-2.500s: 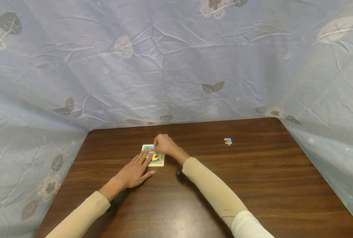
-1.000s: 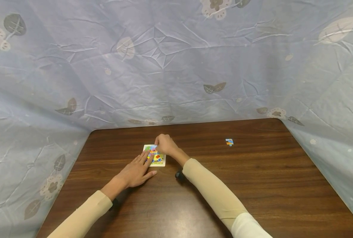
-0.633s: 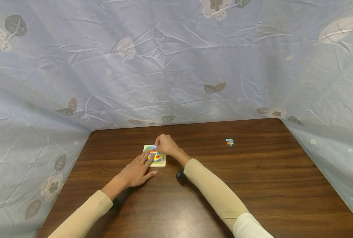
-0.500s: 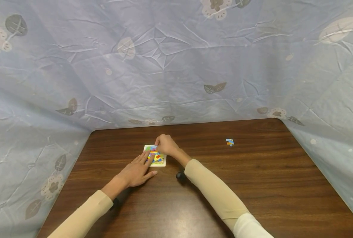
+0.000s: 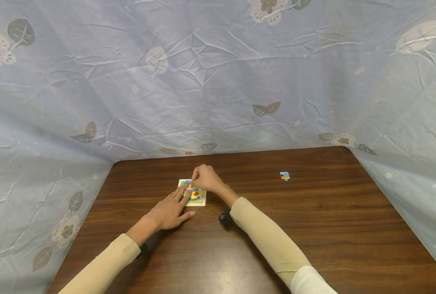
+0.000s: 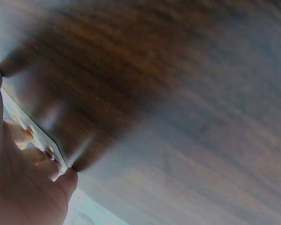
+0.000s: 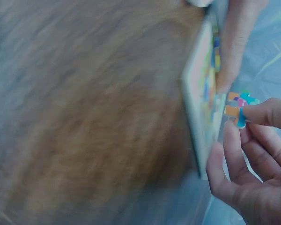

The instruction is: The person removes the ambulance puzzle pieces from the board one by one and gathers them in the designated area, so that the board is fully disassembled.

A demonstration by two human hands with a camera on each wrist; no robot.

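A small puzzle board [image 5: 204, 200] with a white border and a colourful vehicle picture lies on the table. My left hand [image 5: 168, 212] rests on its left side, fingers straight and covering part of the picture. At the upper right corner my right hand [image 5: 207, 179] pinches a puzzle piece [image 7: 234, 111] between thumb and fingers. That piece, patterned in orange, blue and pink, is tilted up from the board in the right wrist view. The left wrist view shows the left fingers [image 6: 22, 135] over the board's edge.
A loose blue and orange puzzle piece [image 5: 285, 175] lies farther right on the dark wooden table [image 5: 332, 220]. Patterned cloth [image 5: 218, 81] hangs behind the table and along both sides. Black wrist cameras [image 5: 225, 218] sit under the sleeves.
The right hand stays at the board's upper right corner, and the pinched piece has tilted a little. The left hand keeps its place on the board. The whole head view has shifted slightly.
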